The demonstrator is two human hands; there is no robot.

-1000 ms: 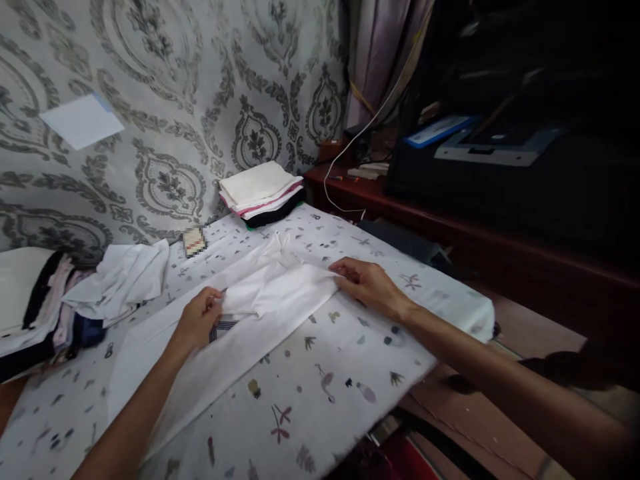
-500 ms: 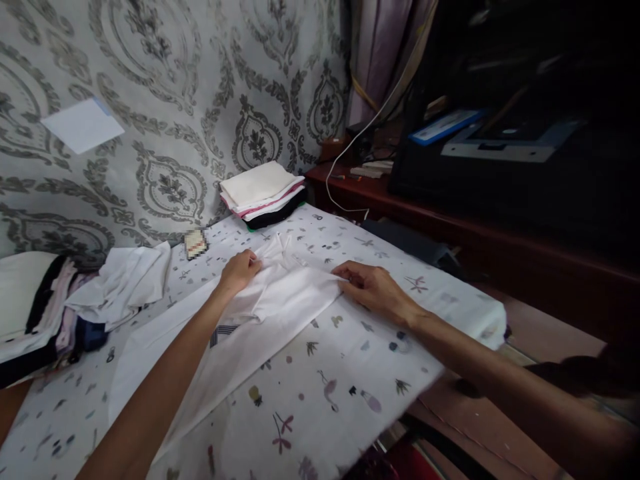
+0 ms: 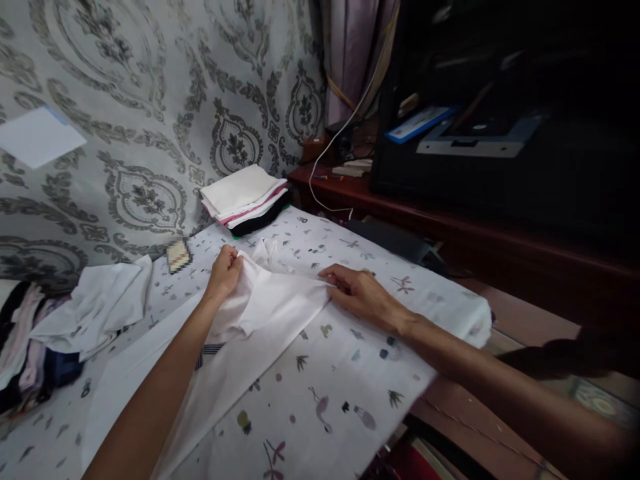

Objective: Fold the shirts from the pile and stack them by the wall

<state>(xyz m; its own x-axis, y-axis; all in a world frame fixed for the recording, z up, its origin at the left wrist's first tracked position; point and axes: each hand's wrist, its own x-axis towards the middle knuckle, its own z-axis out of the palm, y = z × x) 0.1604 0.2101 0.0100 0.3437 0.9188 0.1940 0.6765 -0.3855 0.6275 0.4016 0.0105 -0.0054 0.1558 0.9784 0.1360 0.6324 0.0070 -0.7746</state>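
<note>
A white shirt point(image 3: 280, 300) lies spread over the patterned cloth in front of me, with a dark striped patch point(image 3: 209, 353) partly hidden by my left forearm. My left hand point(image 3: 225, 270) pinches the shirt near its far end and holds that part slightly raised. Its fabric drapes in folds between my hands. On the other side, my right hand point(image 3: 357, 293) has thumb and fingertips closed on a corner of the shirt, close to the cloth. The shirt's near part runs under my left arm.
The patterned cloth point(image 3: 325, 373) covers the work surface. A folded clothes stack point(image 3: 245, 193) sits at the back, by the wall. On the left are a crumpled white garment point(image 3: 100, 300) and another clothes pile point(image 3: 30, 347). A dark red cabinet point(image 3: 400, 207) stands right, with a white cable point(image 3: 317, 173).
My left hand has lifted its part of the shirt a little, so the fabric bunches more beside it. My right hand keeps its pinch. The view has shifted slightly right.
</note>
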